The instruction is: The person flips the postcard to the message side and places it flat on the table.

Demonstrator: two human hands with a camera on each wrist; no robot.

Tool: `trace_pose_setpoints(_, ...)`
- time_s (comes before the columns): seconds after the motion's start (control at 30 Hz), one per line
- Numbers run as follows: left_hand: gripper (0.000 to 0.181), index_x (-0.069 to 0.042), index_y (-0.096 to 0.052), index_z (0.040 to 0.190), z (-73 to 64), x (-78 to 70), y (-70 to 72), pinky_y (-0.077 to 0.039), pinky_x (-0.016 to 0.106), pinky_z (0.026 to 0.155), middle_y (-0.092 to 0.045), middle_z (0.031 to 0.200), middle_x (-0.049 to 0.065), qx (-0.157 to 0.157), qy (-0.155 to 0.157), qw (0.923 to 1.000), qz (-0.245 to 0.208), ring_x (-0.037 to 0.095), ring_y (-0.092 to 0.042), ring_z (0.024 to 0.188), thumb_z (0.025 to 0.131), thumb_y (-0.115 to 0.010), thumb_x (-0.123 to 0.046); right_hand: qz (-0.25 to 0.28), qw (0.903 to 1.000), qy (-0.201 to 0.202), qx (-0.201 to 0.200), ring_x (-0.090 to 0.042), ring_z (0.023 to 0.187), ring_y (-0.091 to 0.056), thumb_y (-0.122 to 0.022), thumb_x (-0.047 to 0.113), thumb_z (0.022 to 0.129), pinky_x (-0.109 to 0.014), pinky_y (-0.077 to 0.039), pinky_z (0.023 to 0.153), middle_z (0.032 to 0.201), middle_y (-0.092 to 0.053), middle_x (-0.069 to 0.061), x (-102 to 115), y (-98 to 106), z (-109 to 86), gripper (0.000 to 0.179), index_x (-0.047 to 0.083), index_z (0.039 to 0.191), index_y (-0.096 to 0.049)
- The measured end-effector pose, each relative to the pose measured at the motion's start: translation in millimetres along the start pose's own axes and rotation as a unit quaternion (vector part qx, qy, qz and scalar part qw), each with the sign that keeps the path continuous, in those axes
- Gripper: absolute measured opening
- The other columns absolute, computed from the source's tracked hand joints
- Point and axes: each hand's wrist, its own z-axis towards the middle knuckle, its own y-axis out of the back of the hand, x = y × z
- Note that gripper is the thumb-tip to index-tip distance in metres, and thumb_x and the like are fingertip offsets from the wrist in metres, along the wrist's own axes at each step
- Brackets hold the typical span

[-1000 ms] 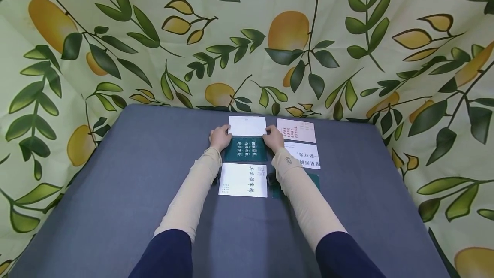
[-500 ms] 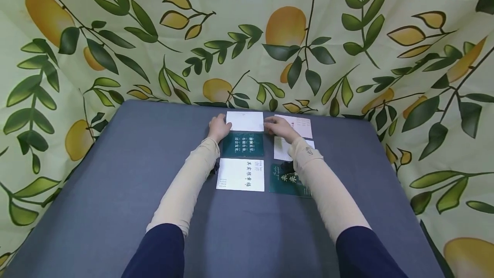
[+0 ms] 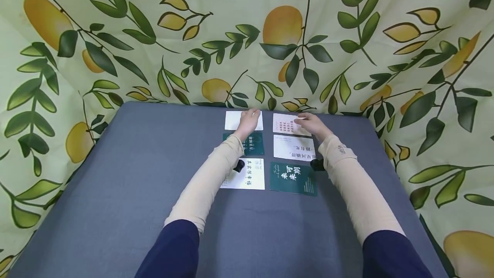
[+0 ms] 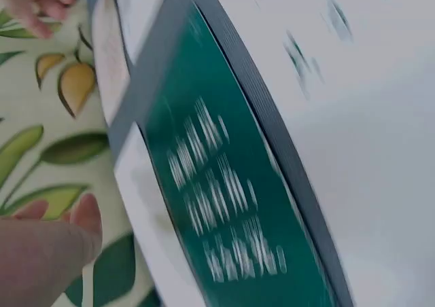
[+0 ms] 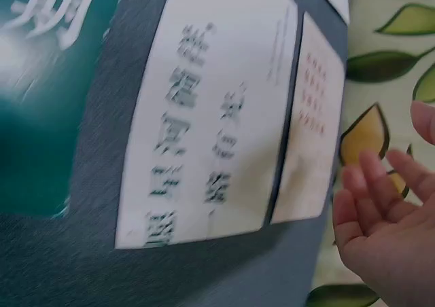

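Observation:
Six postcards lie in two columns. My left hand (image 3: 248, 123) is over the blank white postcard (image 3: 233, 120) at the far end of the left column, its fingers holding nothing. Below that come a green postcard (image 3: 256, 143), partly under my forearm, and a white one with dark lettering (image 4: 367, 151). My right hand (image 3: 314, 126), fingers loosely bent and holding nothing, hovers at the right edge of the pale pink postcard (image 3: 284, 124) with red text. Nearer in that column are a white postcard (image 5: 204, 117) and a green postcard (image 3: 287, 181) with white characters.
A grey cloth (image 3: 127, 183) covers the table beneath the cards. Behind its far edge hangs a curtain (image 3: 154, 55) printed with leaves and orange fruit. Dark wrist straps (image 3: 317, 165) show at the forearms.
Both hands have left the sides of the blank white postcard. The left has shifted right over it; the right has gone across to the pink postcard's right edge, uncovering the right column.

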Motion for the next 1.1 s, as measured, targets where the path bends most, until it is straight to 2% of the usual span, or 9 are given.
trace_pose_setpoints(0.1, 0.057, -0.009, -0.021, 0.149, -1.2, -7.4, -13.1, -0.017, 0.034, 0.119, -0.018, 0.156, 0.011, 0.054, 0.027, 0.9946, -0.084, 0.025, -0.015, 0.145, 0.102, -0.018, -0.040, 0.001, 0.9996, -0.020, -0.020, -0.040, 0.136, -0.027, -0.043, 0.034, 0.098, -0.055, -0.022, 0.112, 0.151, -0.022, -0.025, -12, 3, -0.8, 0.064, 0.002, 0.148, -0.018)
trace_pose_setpoints(0.2, 0.062, -0.009, -0.010, 0.151, -2.0, -11.9, -22.7, -0.016, 0.035, 0.119, -0.010, 0.158, 0.008, 0.097, 0.052, 0.9792, -0.171, 0.024, -0.011, 0.146, 0.101, -0.011, -0.045, 0.015, 0.9984, -0.042, -0.034, -0.041, 0.140, -0.020, -0.043, 0.035, 0.097, -0.057, -0.019, 0.113, 0.154, -0.015, -0.023, -22, 3, 0.5, 0.068, 0.002, 0.149, -0.011)
trace_pose_setpoints(0.27, 0.065, -0.007, -0.007, 0.150, -1.8, -12.4, -28.8, -0.015, 0.036, 0.119, -0.008, 0.158, 0.010, 0.111, 0.058, 0.9684, -0.216, 0.024, -0.009, 0.147, 0.100, -0.009, -0.048, 0.030, 0.9973, -0.054, -0.040, -0.042, 0.141, -0.016, -0.043, 0.036, 0.097, -0.058, -0.016, 0.113, 0.155, -0.011, -0.022, -28, 2, 0.8, 0.072, 0.003, 0.149, -0.007)
trace_pose_setpoints(0.4, 0.071, -0.007, -0.001, 0.150, -2.7, -8.4, -40.6, -0.012, 0.037, 0.120, -0.002, 0.159, 0.009, 0.122, 0.067, 0.9534, -0.268, 0.025, -0.006, 0.147, 0.098, -0.008, -0.054, 0.057, 0.9942, -0.079, -0.045, -0.042, 0.142, -0.012, -0.042, 0.038, 0.097, -0.059, -0.015, 0.114, 0.156, -0.006, -0.022, -40, -2, 0.6, 0.075, 0.002, 0.149, -0.002)
trace_pose_setpoints(0.57, 0.077, -0.012, 0.005, 0.150, -4.0, 0.3, -50.5, -0.008, 0.035, 0.120, 0.004, 0.159, 0.004, 0.125, 0.079, 0.9422, -0.301, 0.023, 0.000, 0.147, 0.094, -0.006, -0.062, 0.094, 0.9893, -0.089, -0.067, -0.041, 0.142, -0.016, -0.039, 0.037, 0.098, -0.053, -0.017, 0.116, 0.156, -0.004, -0.022, -49, -5, -0.1, 0.074, 0.001, 0.149, 0.000)
trace_pose_setpoints(0.7, 0.082, -0.012, 0.007, 0.150, -5.4, 7.3, -54.2, -0.007, 0.036, 0.120, 0.006, 0.159, 0.005, 0.121, 0.084, 0.9327, -0.329, 0.025, 0.001, 0.147, 0.091, -0.006, -0.068, 0.138, 0.9834, -0.075, -0.091, -0.037, 0.138, -0.029, -0.039, 0.031, 0.099, -0.045, -0.026, 0.114, 0.154, -0.014, -0.023, -52, -8, -0.9, 0.070, -0.001, 0.149, -0.002)
trace_pose_setpoints(0.8, 0.083, -0.014, 0.009, 0.150, -5.7, 9.4, -55.8, -0.006, 0.036, 0.120, 0.007, 0.159, 0.006, 0.125, 0.084, 0.9285, -0.339, 0.025, 0.002, 0.147, 0.090, -0.006, -0.069, 0.165, 0.9766, -0.074, -0.115, -0.033, 0.135, -0.036, -0.039, 0.027, 0.099, -0.041, -0.032, 0.112, 0.151, -0.024, -0.024, -52, -10, -1.6, 0.067, -0.003, 0.148, -0.004)
trace_pose_setpoints(0.93, 0.081, -0.018, 0.009, 0.150, -3.5, 9.5, -56.6, -0.007, 0.034, 0.120, 0.007, 0.159, 0.005, 0.125, 0.080, 0.9312, -0.333, 0.023, 0.002, 0.147, 0.090, -0.007, -0.070, 0.188, 0.9681, -0.077, -0.146, -0.031, 0.130, -0.042, -0.038, 0.023, 0.099, -0.039, -0.036, 0.109, 0.147, -0.031, -0.024, -52, -10, -1.4, 0.064, -0.004, 0.148, -0.006)
trace_pose_setpoints(1.1, 0.082, -0.015, 0.007, 0.151, -0.9, 10.6, -57.2, -0.008, 0.033, 0.120, 0.004, 0.159, 0.007, 0.118, 0.083, 0.9336, -0.328, 0.022, -0.001, 0.147, 0.091, -0.007, -0.068, 0.183, 0.9655, -0.075, -0.169, -0.028, 0.122, -0.047, -0.040, 0.024, 0.098, -0.033, -0.043, 0.102, 0.143, -0.037, -0.023, -55, -13, -0.8, 0.063, -0.003, 0.147, -0.012)
